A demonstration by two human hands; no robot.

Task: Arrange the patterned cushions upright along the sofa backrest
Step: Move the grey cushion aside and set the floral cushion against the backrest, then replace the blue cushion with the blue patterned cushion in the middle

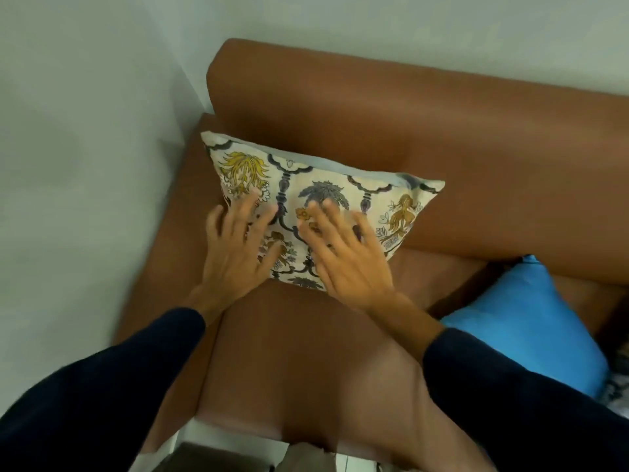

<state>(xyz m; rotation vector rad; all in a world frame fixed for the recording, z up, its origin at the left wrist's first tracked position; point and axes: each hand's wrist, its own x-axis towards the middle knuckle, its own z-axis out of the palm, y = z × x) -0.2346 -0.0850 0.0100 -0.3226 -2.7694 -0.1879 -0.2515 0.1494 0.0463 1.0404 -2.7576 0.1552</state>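
Dark sleeves reach in from the bottom edge; left hand and right hand lie flat, fingers spread, palms on the face of the patterned cushion, gripping nothing. Cushion stands near upright at the sofa's left end, top edge leaning on the brown backrest, base on the seat. Step in hand looks like pressing and squaring it. A blue cushion lies to the right. Next move likely calls for releasing and fetching another patterned one.
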